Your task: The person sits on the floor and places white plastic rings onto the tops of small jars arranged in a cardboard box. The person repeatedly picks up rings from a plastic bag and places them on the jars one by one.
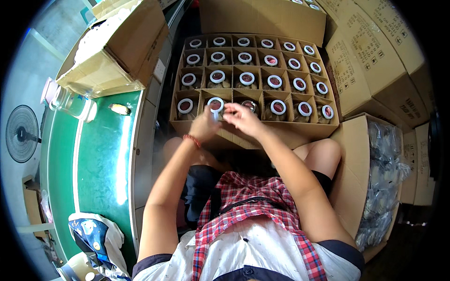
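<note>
A divided cardboard box (281, 127) stands in front of me, full of clear glass jars, mostly with white-rimmed, dark red lids. Over its near row, my left hand (205, 124) is closed at the near side of a lidded jar (215, 104). A small pale piece shows at its fingers, too blurred to name. Just right of it, my right hand (244, 120) has loosely bent fingers, apart, pointing toward the left hand. Beyond my right hand, a jar (251, 106) shows a clear, shiny top without a white rim; the hand partly hides it.
To the left, a green-topped table (103, 161) carries a glass jar (70, 104), a small yellowish item (120, 109), an open carton (126, 51) and a patterned cloth (96, 239). At right sits an open carton of plastic-wrapped things (378, 178), below stacked cartons (370, 61).
</note>
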Motion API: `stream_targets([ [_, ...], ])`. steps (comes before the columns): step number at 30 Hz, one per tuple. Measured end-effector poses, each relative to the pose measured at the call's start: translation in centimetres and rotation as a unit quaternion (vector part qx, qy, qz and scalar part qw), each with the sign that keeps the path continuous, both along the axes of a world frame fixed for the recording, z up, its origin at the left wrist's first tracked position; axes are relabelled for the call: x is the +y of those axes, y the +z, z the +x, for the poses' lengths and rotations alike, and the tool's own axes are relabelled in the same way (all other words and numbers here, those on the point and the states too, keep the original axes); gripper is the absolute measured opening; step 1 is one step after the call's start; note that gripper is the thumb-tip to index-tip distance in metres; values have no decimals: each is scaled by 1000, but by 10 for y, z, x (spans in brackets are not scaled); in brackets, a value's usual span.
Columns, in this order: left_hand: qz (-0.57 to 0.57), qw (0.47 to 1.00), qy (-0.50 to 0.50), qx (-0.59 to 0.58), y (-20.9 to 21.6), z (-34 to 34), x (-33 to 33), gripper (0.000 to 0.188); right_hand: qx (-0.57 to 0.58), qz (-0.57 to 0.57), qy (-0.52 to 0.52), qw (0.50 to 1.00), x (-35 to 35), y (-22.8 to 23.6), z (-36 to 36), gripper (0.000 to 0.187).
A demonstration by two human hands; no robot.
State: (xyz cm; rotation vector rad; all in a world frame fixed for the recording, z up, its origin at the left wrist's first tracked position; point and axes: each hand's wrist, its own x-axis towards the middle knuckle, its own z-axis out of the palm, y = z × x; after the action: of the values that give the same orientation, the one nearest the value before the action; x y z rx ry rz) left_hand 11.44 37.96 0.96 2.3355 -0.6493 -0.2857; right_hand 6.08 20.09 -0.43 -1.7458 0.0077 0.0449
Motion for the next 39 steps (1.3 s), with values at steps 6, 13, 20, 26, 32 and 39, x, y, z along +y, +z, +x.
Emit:
stream_targets([
  [6,-45,998,8,38,1,-48,-10,70,49,104,34,993,10,14,-45,33],
  [13,-185,979,-62,55,-3,-56,-14,65,-161,-30,21,986,3,9,-47,30],
  [20,-302,880,45,364,15,-59,3,37,41,208,-38,977,-15,32,-58,16],
  [26,-146,981,74,-99,-11,-9,10,25,-51,185,-120,974,-41,29,-46,21],
  [32,187,970,114,-102,3,44,-19,27,-204,-376,-98,899,-63,4,-17,22],
  [39,233,968,87,-42,-5,66,-21,25,-179,-511,-22,841,-72,-6,-29,18],
])
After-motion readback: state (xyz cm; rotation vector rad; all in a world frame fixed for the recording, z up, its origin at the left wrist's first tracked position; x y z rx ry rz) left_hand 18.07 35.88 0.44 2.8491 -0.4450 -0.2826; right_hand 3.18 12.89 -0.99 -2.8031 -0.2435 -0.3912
